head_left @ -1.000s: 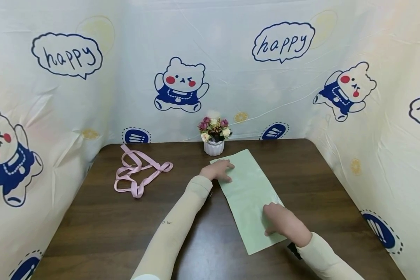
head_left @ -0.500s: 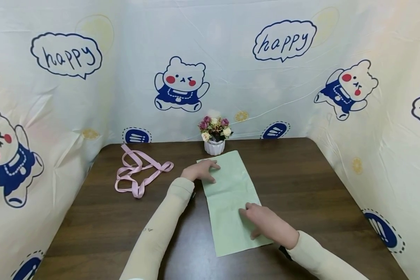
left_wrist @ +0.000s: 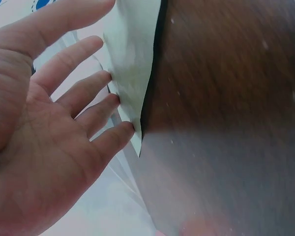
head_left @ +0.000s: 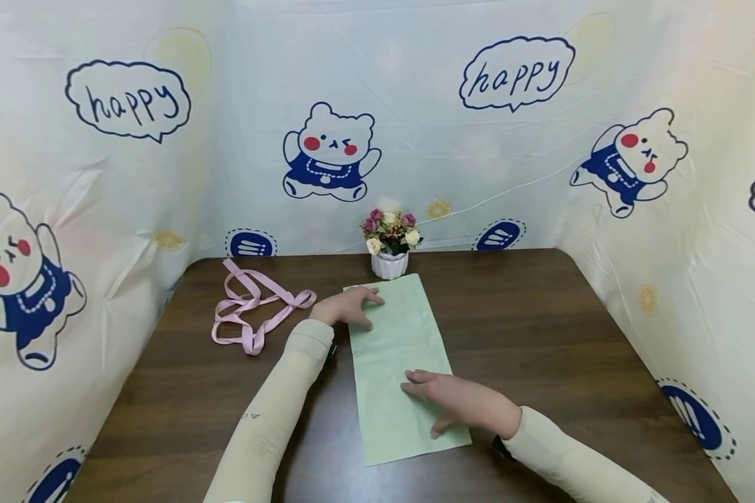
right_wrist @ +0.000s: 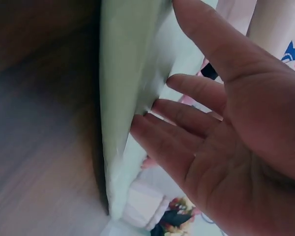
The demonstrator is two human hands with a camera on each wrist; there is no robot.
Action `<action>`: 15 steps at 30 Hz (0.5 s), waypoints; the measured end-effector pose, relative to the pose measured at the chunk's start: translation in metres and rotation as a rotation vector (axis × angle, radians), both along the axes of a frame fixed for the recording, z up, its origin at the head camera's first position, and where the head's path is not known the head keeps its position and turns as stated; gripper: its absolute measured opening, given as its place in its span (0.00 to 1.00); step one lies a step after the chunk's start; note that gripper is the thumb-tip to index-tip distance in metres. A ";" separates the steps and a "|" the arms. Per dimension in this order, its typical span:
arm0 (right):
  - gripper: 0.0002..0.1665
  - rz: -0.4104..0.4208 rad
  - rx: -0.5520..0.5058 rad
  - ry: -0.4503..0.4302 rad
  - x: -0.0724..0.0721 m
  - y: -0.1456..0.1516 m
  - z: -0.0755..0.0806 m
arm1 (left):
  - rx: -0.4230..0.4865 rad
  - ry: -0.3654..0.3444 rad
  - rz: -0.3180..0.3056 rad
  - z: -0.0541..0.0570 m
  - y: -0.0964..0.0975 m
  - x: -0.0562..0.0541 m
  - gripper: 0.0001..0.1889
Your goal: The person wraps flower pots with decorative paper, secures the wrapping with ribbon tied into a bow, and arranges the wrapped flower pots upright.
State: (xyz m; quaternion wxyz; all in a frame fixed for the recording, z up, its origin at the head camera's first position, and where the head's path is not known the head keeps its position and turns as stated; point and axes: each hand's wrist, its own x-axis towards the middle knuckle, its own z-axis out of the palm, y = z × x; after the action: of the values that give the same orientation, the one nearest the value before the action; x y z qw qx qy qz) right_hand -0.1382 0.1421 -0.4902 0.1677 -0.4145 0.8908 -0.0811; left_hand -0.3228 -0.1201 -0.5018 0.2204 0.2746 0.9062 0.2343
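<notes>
A pale green flat rectangle (head_left: 398,349), like a folded sheet or flat bag of paper, lies lengthwise on the brown table. My left hand (head_left: 347,307) rests at its far left corner with fingers spread. Lower down, my right hand (head_left: 462,402) lies across its right edge, fingers pointing left. In the left wrist view, the extended fingertips of the left hand (left_wrist: 54,108) meet the green edge (left_wrist: 132,59). Seen from the right wrist, the right hand's straight fingers (right_wrist: 162,142) touch the green surface (right_wrist: 122,73).
Pink ribbon (head_left: 252,341) lies in loose loops left of the left hand. A white pot with artificial flowers (head_left: 389,265) stands just beyond the green piece's far end. Printed cloth (head_left: 415,154) encloses the table (head_left: 541,335) at the back and sides.
Both hands have moved left with the green piece, which has turned straighter toward the person. The right hand's fingers have straightened. Ribbon and flower pot stay where they were.
</notes>
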 end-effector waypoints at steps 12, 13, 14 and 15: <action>0.52 0.026 0.044 0.142 0.006 -0.036 -0.005 | 0.018 -0.018 0.028 -0.007 -0.021 -0.006 0.34; 0.52 0.027 0.043 0.148 0.006 -0.038 -0.005 | 0.017 -0.013 0.028 -0.008 -0.023 -0.006 0.34; 0.52 0.029 0.043 0.152 0.006 -0.040 -0.006 | 0.015 -0.009 0.027 -0.007 -0.025 -0.007 0.34; 0.52 0.033 0.043 0.158 0.006 -0.042 -0.006 | 0.011 -0.006 0.027 -0.007 -0.027 -0.007 0.34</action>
State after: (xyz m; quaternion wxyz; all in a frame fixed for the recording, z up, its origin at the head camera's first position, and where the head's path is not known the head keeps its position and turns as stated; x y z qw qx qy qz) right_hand -0.1318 0.1006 -0.4963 0.1071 -0.4307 0.8957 -0.0260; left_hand -0.3296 -0.1475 -0.5090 0.2182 0.2628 0.9079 0.2432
